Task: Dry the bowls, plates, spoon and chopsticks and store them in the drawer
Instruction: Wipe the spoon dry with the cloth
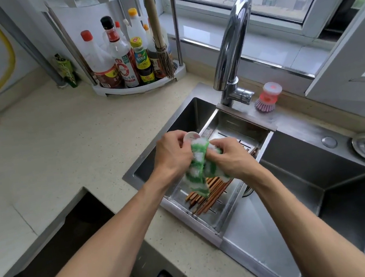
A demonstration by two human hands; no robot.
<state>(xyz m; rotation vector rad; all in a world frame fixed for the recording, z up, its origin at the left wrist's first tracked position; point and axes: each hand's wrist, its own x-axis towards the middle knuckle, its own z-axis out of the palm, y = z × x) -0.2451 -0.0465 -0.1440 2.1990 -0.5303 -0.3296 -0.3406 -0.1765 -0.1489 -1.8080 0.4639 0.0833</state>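
While the left hand (174, 154) grips the small white ceramic bowl (191, 136) and the right hand (231, 155) clutches the green-and-white checked cloth (200, 170) over the steel drain tray (211, 220), a wet slip could drop it onto the brown wooden chopsticks (206, 196)

A tall curved chrome tap (229, 41) rises at the back rim of the steel sink (330, 167). Just right of the tap's base, a pink dish brush with lilac bristles (267, 97) sits on the sink's ledge. Left of the tap, a white corner rack (139, 87) on the speckled beige counter (64, 147) holds sauce bottles (122, 58), with a straw whisk brush (160, 38) hanging against it. Farther left of the tap, a yellow hose (5, 67) runs down the wall. Behind the tap is a white-framed window (275, 2).
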